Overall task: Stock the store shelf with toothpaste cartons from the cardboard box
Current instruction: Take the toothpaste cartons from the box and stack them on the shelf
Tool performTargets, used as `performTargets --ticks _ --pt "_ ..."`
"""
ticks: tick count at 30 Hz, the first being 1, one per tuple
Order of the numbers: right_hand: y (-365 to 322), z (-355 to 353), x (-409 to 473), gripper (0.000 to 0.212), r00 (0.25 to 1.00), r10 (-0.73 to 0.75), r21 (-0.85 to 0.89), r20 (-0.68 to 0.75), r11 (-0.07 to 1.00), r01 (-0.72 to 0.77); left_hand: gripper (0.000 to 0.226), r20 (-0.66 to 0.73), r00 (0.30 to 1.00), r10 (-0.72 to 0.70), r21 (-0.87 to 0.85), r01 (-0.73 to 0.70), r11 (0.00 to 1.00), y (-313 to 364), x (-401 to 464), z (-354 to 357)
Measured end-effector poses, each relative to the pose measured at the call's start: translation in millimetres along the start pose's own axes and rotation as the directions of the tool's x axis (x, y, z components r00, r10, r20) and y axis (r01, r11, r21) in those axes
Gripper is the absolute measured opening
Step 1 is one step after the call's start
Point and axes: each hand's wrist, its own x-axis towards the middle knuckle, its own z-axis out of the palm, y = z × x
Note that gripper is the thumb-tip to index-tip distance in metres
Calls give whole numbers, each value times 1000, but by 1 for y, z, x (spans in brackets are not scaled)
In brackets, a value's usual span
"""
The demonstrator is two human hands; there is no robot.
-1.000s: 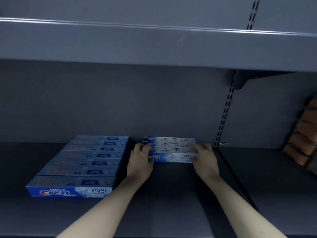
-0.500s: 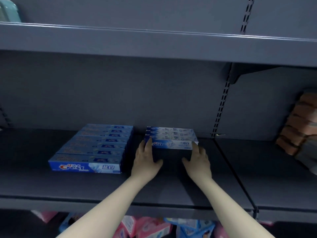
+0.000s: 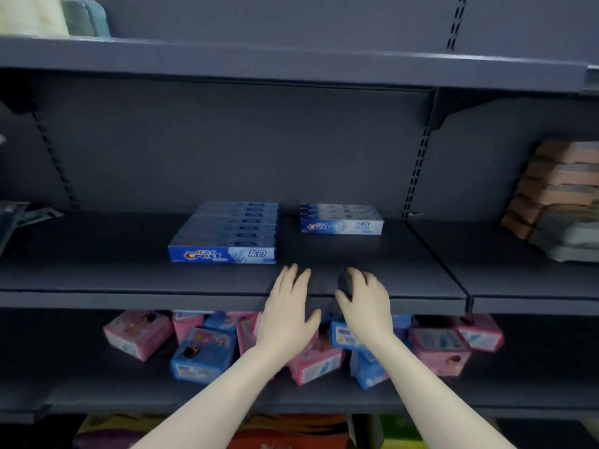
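Pulled back from the small stack of pale blue-and-white toothpaste cartons [image 3: 341, 219], now left alone right of centre, deep on the dark grey metal middle shelf [image 3: 129, 273] near the back panel. Left hand [image 3: 289, 314] and right hand [image 3: 366, 311] both empty, fingers spread and relaxed, hanging over the shelf's front lip at lower centre, well apart from either group of cartons. Just left of the pale stack, with a narrow gap between, a longer row of darker blue toothpaste cartons [image 3: 227, 233] running from the back panel most of the way toward the lip. Judged from this: one batch set down and released, hands likely heading back for more; cardboard box nowhere in view, so the number left cannot be told. Plenty of bare shelf in front of the pale stack, and more to its right up to the slotted upright [image 3: 416, 176] and the seam where the next shelf panel begins. Wide bare stretch at left of the blue row too. Overhead, upper shelf [image 3: 291, 63] low enough to limit stacking height. At right edge of frame, a pile of orange and grey flat packs [image 3: 557, 196] on the neighbouring panel; below, jumbled pink and blue small boxes [image 3: 201, 354] on the lower shelf, close under the wrists.
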Motion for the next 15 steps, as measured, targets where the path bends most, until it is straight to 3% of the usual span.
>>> performTargets --ticks 7,15 --pt "-20 43 -86 52 1000 7 38 -18 999 -7 68 16 1000 -18 -30 18 999 -52 -88 15" --pt "4 118 -164 54 974 95 16 207 995 -101 71 200 967 -156 -33 165 986 -97 -164 70"
